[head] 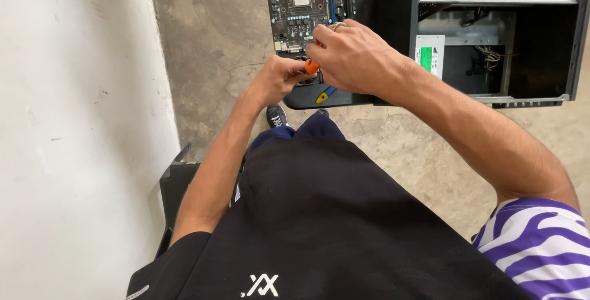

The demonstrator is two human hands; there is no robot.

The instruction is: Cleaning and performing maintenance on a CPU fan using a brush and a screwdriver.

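My right hand (353,57), with a ring on one finger, is closed over an orange-handled screwdriver (311,65) just below the near edge of a dark motherboard (301,5). My left hand (281,78) meets it from the left, its fingertips pinched on the orange handle. The screwdriver's tip is hidden behind the hands. The motherboard lies flat on a black panel (307,98) on the concrete floor. A small yellow and blue tool (322,96) rests on that panel under my right hand.
An open black computer case (553,42) lies to the right, with a power supply bearing a green label (429,54) inside. A white wall (74,122) runs along the left. My shoe (276,115) and a black object (175,183) are near my left arm.
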